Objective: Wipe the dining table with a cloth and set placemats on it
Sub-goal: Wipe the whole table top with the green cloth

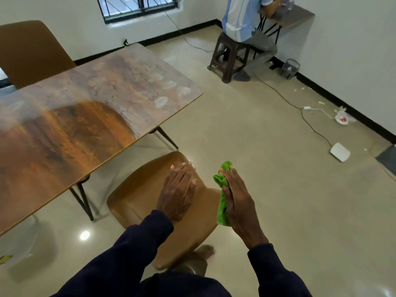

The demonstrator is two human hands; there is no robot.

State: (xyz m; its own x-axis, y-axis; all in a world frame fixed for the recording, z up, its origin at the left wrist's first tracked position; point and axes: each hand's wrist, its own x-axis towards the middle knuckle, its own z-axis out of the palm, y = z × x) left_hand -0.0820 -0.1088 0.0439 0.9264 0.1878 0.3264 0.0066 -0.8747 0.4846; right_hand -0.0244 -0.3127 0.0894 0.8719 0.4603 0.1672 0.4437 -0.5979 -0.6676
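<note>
Head view: left hand flat, fingers spread, seemingly resting on chair back; right hand grasping green cloth.

Your left hand lies flat, fingers spread, on the back of the tan chair drawn up at the near side of the dining table. Your right hand grips a bunched green cloth just beside the chair, off the table. Pale smudges mark the tabletop's far right part.
</note>
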